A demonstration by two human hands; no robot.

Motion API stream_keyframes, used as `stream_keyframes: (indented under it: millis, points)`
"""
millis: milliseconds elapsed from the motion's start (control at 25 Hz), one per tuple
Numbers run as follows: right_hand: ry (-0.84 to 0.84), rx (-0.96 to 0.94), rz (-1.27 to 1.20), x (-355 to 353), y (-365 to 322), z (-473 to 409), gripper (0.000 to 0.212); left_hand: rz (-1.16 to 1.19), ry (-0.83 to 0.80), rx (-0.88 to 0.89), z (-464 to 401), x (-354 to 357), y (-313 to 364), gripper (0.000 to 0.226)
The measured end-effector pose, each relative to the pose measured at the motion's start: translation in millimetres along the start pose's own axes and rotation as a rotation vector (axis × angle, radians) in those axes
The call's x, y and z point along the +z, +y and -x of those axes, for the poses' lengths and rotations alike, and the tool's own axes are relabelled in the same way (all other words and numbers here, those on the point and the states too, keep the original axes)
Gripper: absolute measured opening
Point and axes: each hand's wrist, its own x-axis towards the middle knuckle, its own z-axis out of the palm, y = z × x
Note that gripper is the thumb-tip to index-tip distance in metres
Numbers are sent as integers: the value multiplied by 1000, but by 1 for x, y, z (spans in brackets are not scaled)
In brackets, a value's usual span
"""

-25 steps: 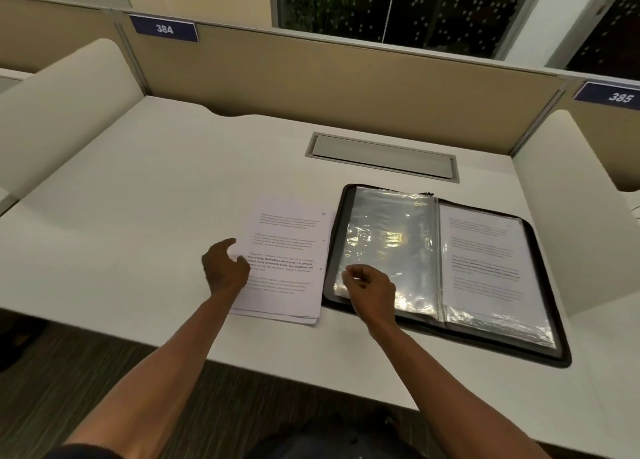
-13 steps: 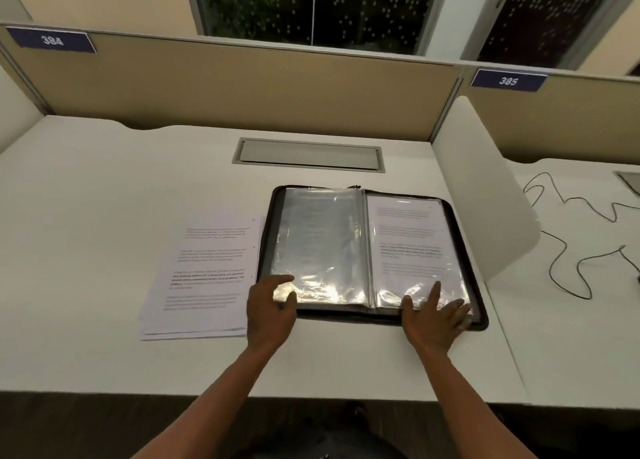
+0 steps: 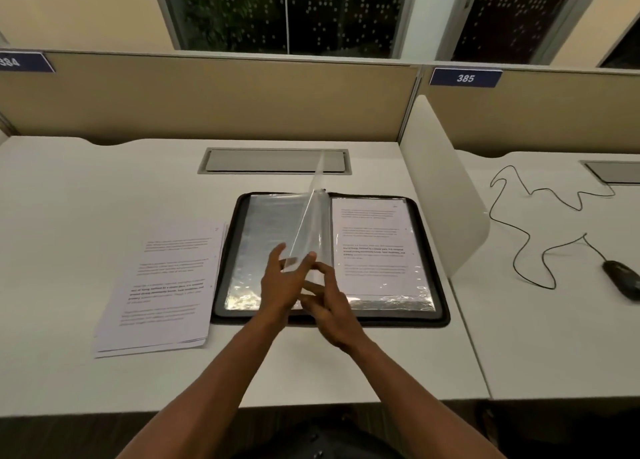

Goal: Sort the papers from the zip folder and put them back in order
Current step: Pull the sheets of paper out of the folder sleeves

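While spread open flat in the middle of the frame: black zip folder (image 3: 440, 251), parked on the white desk (image 3: 86, 199). Shiny see-through pockets on the frame-left half, no readable sheets showing in them. Printed page (image 3: 375, 244) tucked under plastic on the frame-right half.

Caught mid-flip: one clear sleeve (image 3: 311, 223), standing nearly upright off the spine and tilting toward the upper part of the frame.

Left hand (image 3: 282, 285) down at the sleeve's bottom corner, grip pinching the plastic between thumb and fingers, corner visible through the plastic there.

Right hand (image 3: 329, 306) crossed just under the left, toward the frame-right side. Grip released, fingers loosely spread, index tip right up against the sleeve's lower edge. Can't tell if actually touching. Not wrapped round anything, anyway.

Off to frame-left of the folder, just beside it: stack of papers (image 3: 162, 285), printed side up, edges a bit fanned, lying flat.

Other stuff:
- grey cable hatch (image 3: 273, 161) set into the desk above the folder
- white divider (image 3: 443, 181) on the frame-right side, well clear of the folder
- past that, a black mouse (image 3: 620, 278) with its cable (image 3: 519, 233) squiggling over the neighbouring desk
- blue number plates on the back partition, 385 (image 3: 465, 78) at upper right and 384 (image 3: 14, 62) cut off at upper left
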Motion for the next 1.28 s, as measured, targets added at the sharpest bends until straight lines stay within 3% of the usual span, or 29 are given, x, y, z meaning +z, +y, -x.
stream_keyframes:
  millis: [40, 120, 200, 280, 360, 440, 520, 720, 840, 960, 1040, 1160, 1280]
  points:
    - [45, 30, -92, -4, -1, 1, 49, 13, 44, -34, -7, -2, -4, 67]
    - [289, 53, -73, -20, 6, 4, 43, 11, 156, -70, -19, -7, -14, 58]
    - [547, 116, 252, -48, 32, 9, 48, -23, 271, -84, -30, -16, -29, 51]
    - [544, 330, 579, -75, 64, 20, 72, -18, 360, -105, -38, -23, -42, 54]
    - [411, 445, 790, -94, 89, 34, 87, -61, 435, -107, -38, -23, -52, 61]
    - [334, 433, 881, -100, 97, 43, 88, -238, 530, -32, -31, -15, -54, 70]
    - [368, 361, 871, -100, 97, 43, 87, -405, 560, 167, -19, 0, -51, 73]
    - [574, 159, 467, -102, 78, 33, 77, -679, 255, 643, 12, 58, -54, 46]
    - [719, 96, 222, -114, 63, 22, 65, -694, -12, 663, 21, 88, -56, 21]
    - [845, 240, 58, -135, 47, 12, 65, -669, -305, 577, 34, 111, -57, 15]
    - [867, 321, -10, -150, 41, 8, 62, -634, -334, 583, 42, 123, -67, 25]
    - [867, 331, -80, -164, 44, 4, 55, -629, -255, 585, 46, 131, -80, 39]
    - [871, 344, -93, -170, 46, 2, 54, -655, -211, 640, 48, 134, -79, 38]
